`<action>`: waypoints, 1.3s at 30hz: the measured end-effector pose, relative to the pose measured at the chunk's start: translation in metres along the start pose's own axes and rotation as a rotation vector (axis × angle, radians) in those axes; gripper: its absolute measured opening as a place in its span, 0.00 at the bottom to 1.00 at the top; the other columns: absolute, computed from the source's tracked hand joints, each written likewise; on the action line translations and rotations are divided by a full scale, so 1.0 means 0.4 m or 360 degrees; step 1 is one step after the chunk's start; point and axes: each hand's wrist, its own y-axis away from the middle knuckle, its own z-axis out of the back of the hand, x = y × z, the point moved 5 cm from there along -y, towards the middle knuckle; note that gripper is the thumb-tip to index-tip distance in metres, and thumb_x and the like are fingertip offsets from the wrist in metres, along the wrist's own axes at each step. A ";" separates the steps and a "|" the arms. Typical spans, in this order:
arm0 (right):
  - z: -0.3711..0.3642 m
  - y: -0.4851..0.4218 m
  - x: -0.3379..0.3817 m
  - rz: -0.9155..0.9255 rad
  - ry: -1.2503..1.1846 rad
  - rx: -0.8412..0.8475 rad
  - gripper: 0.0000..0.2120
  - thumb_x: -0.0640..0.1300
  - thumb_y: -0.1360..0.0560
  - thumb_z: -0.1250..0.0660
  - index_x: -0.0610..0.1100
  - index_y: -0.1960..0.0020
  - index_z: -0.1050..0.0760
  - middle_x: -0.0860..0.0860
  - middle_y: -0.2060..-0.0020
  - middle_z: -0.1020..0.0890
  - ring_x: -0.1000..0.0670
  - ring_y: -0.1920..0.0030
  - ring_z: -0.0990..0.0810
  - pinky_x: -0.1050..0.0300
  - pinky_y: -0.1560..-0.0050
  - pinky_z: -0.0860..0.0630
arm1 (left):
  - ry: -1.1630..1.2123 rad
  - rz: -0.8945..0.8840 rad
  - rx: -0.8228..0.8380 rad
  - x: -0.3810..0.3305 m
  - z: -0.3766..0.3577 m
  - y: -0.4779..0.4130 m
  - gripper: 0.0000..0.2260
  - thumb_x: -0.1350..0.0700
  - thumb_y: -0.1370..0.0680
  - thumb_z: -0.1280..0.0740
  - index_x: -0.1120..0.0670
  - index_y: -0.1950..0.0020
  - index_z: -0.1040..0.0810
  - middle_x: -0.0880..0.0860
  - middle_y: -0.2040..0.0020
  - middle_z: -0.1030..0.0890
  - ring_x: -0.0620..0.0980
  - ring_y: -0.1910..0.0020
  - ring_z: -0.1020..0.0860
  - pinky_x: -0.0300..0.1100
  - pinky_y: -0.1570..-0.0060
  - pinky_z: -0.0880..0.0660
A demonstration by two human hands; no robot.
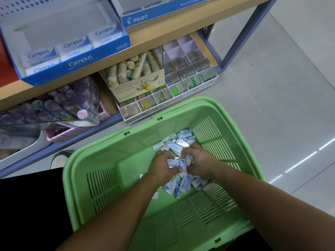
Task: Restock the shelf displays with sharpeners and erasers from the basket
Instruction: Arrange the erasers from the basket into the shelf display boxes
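**Desk:** Where are your hands sitting right now?

**Me:** I'm looking down into the green basket (141, 142), which is resting on the floor (272, 87) in front of the shelf (154, 42). Both my hands are reaching inside it, over the middle of its bottom.

**Desk:** And the grips?

**Me:** The left grip (163, 167) is curling its fingers round a bundle of erasers (178, 163), and the right grip (197, 162) is closing on the same bundle from the other side. White and blue wrappers are poking out between the fingers.

**Desk:** Where's the rest of the stock?

**Me:** Loose erasers (181, 142) are lying heaped on the basket's bottom, spreading from under my wrists toward its far right corner. Several are showing the Campus name.

**Desk:** And the display?

**Me:** The Campus display box (78, 64) is sitting on the upper shelf toward its left end, with erasers standing along the box's front edge. A Pilot box (137, 19) is standing just beside it on the right. Below, a hand cream box (137, 87) is sitting next to a divided tray (190, 78).
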 end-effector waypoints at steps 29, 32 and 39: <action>0.241 0.200 0.320 -0.0151 -0.0889 0.0131 0.20 0.20 0.33 0.44 0.41 0.58 0.23 0.42 0.54 0.25 0.40 0.54 0.20 0.53 0.64 0.19 | 0.0221 -0.0126 -0.0049 -0.196 0.327 0.236 0.07 0.53 0.18 0.32 0.52 0.54 0.19 0.45 0.71 0.26 0.41 0.76 0.31 0.36 0.72 0.35; 0.300 0.239 0.351 -0.0184 -0.0936 0.0076 0.12 0.27 0.31 0.39 0.41 0.57 0.23 0.42 0.57 0.26 0.43 0.63 0.22 0.53 0.67 0.21 | 0.0154 -0.0260 -0.0076 -0.267 0.404 0.279 0.10 0.52 0.18 0.32 0.52 0.58 0.21 0.44 0.72 0.28 0.44 0.73 0.31 0.36 0.71 0.35; 0.441 0.361 0.493 -0.0152 -0.0777 0.0004 0.24 0.63 0.27 0.26 0.44 0.44 0.19 0.48 0.63 0.28 0.50 0.72 0.30 0.59 0.70 0.34 | 0.0272 -0.0553 -0.0186 -0.458 0.589 0.422 0.11 0.52 0.16 0.35 0.53 0.56 0.21 0.40 0.70 0.25 0.41 0.70 0.30 0.35 0.69 0.32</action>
